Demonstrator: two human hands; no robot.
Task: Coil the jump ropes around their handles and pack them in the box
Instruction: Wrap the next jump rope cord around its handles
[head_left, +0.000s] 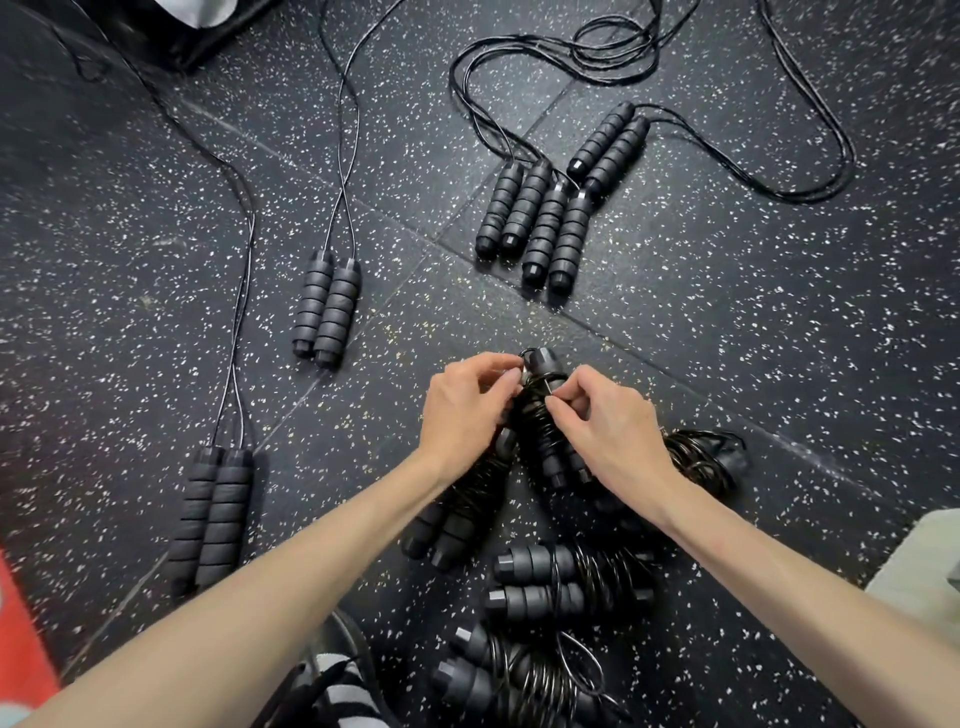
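Between both hands' fingers (558, 400), coiled rope (540, 415)

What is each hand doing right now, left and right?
Left hand: grips the black foam-handled jump rope bundle near its top.
Right hand: pinches the thin black cord wound round that bundle.

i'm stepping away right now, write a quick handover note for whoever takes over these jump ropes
Left hand and right hand both pinch the cord end on the rope in hand, nearly fully coiled round its handles.
Done: about four coiled ropes on the floor near you, e.g. the coiled pair.
Left: finish this coil, then two uncoiled pairs at left and the uncoiled cluster ahead. Nothing shows as packed; the box cannot be identified in view.
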